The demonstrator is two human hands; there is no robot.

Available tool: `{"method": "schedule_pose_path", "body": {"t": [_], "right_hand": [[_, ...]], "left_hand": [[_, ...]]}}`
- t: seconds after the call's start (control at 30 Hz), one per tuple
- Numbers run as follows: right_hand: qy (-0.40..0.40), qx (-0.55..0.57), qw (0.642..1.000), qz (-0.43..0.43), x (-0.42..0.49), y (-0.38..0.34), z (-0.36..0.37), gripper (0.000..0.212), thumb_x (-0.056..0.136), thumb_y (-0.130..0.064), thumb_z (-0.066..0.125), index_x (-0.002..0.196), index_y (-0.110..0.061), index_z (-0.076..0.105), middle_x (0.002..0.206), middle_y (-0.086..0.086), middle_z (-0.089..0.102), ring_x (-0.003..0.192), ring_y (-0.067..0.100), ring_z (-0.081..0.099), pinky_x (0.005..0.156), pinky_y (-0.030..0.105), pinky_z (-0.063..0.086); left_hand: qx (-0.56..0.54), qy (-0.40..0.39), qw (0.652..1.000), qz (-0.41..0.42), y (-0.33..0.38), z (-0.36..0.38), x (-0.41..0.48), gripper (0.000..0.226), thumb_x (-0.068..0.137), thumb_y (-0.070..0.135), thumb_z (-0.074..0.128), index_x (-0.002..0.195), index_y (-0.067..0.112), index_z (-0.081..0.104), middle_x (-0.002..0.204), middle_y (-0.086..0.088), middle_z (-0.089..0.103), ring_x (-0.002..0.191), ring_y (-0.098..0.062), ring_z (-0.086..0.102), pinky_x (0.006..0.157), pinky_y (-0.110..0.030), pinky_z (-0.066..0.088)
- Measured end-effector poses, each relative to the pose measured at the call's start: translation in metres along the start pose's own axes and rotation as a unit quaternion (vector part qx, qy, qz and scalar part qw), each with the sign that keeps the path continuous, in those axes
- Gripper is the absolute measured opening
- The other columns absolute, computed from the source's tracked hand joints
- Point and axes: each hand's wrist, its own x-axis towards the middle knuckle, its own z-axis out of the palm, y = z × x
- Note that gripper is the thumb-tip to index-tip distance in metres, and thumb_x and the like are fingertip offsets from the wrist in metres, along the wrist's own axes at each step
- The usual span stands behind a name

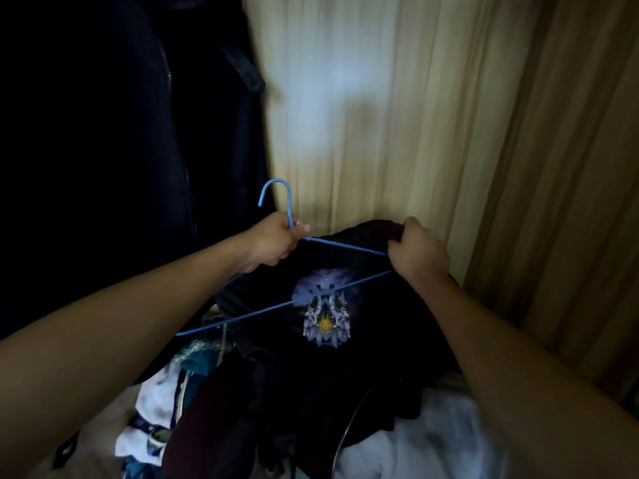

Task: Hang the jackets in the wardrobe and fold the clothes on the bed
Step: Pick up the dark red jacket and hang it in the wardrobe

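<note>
**A:** What is your left hand doing?

**B:** My left hand is gripping the blue wire hanger at the neck, just under the hook. The fingers are curling tight round the wire and the thumb is pressing on top. The hook is pointing up, and the hanger is tilting, with its long bar sloping down toward my left.

**A:** And the right?

**B:** My right hand is pinching a bunched edge of the black garment at the hanger's right end, fingers closing over the cloth. The wire's right corner is disappearing under that hand, so I cannot tell whether the fingers are also touching the wire.

**A:** Where is the garment lying?

**B:** It is draping below and behind the hanger between my two arms. Its printed emblem, pale blue with a yellow centre, is facing me, and the long bar is crossing in front of the emblem's top.

**A:** What is sitting around it?

**B:** A dark jacket is hanging in shadow at my left. A cream curtain is hanging straight ahead. Under my arms a pile of clothes is lying in a heap, with white fabric spreading at its right side.
</note>
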Motion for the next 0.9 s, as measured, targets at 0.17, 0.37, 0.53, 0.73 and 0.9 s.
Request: {"method": "schedule_pose_path", "body": {"t": [0.17, 0.37, 0.53, 0.73, 0.9], "right_hand": [[-0.059, 0.079, 0.992, -0.073, -0.017, -0.064, -0.014, 0.026, 0.089, -0.025, 0.063, 0.103, -0.013, 0.046, 0.092, 0.012, 0.060, 0.082, 0.033, 0.057, 0.068, 0.036, 0.044], [-0.142, -0.066, 0.976, -0.152, -0.018, -0.059, -0.017, 0.057, 0.079, -0.047, 0.076, 0.124, -0.023, 0.052, 0.119, 0.007, 0.050, 0.119, 0.030, 0.049, 0.087, 0.035, 0.039], [-0.113, -0.153, 0.951, -0.245, -0.023, -0.059, 0.008, 0.069, 0.084, -0.072, 0.060, 0.126, -0.018, 0.056, 0.114, 0.008, 0.067, 0.107, 0.031, 0.062, 0.087, 0.042, 0.050], [-0.116, -0.179, 0.954, -0.210, -0.019, -0.036, 0.020, 0.058, 0.092, -0.076, 0.038, 0.108, -0.021, 0.051, 0.106, 0.011, 0.071, 0.101, 0.036, 0.066, 0.071, 0.041, 0.045], [-0.051, -0.212, 0.963, -0.161, -0.015, -0.027, 0.013, 0.054, 0.098, -0.071, 0.025, 0.099, -0.024, 0.050, 0.102, 0.010, 0.071, 0.099, 0.035, 0.066, 0.066, 0.037, 0.033]], "left_hand": [[-0.025, 0.007, 0.998, 0.057, 0.019, 0.043, 0.005, 0.034, 0.108, 0.026, 0.046, 0.074, 0.021, 0.046, 0.055, 0.004, 0.035, 0.036, -0.004, 0.029, 0.038, -0.020, 0.022], [-0.068, -0.029, 0.991, 0.111, 0.012, 0.048, 0.007, 0.029, 0.107, 0.026, 0.047, 0.079, 0.018, 0.044, 0.051, 0.006, 0.041, 0.038, -0.004, 0.033, 0.040, -0.021, 0.028], [-0.117, -0.071, 0.982, 0.129, -0.001, 0.046, 0.006, 0.025, 0.104, 0.034, 0.053, 0.098, 0.013, 0.041, 0.057, -0.010, 0.052, 0.043, -0.016, 0.046, 0.041, -0.020, 0.034], [0.066, 0.042, 0.986, 0.149, -0.071, -0.014, 0.046, 0.030, 0.094, 0.047, 0.065, 0.113, 0.025, 0.056, 0.099, -0.009, 0.068, 0.091, -0.021, 0.065, 0.083, -0.027, 0.051], [0.430, 0.015, 0.902, 0.029, -0.143, -0.060, 0.066, 0.081, 0.087, 0.049, 0.072, 0.153, 0.023, 0.034, 0.151, -0.017, 0.038, 0.139, -0.036, 0.033, 0.112, -0.042, 0.035]]}}
